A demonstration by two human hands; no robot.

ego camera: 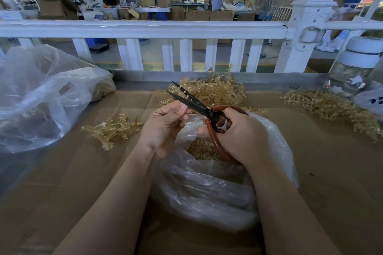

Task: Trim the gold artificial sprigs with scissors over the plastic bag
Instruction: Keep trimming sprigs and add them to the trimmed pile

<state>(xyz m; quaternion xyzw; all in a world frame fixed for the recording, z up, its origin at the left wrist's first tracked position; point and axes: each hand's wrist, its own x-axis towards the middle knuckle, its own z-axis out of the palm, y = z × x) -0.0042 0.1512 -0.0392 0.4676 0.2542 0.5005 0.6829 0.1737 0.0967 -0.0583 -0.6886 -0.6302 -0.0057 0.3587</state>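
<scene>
scissors [199,105] gripped in R hand [240,134], blades apart | L hand [165,124] fingers pinch sprig [182,91] betw blades

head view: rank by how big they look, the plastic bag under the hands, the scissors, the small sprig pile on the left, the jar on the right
1. plastic bag, largest, though nearest the camera.
2. scissors and small sprig pile look about alike; not ranked.
3. jar: cut off by the frame edge and farther back, so its place is unsure.

A cardboard-covered table [62,172] is carrying loose gold sprigs [112,128], two heaps of them [215,89] [331,107], and two clear plastic bags [207,188] [41,93].
</scene>
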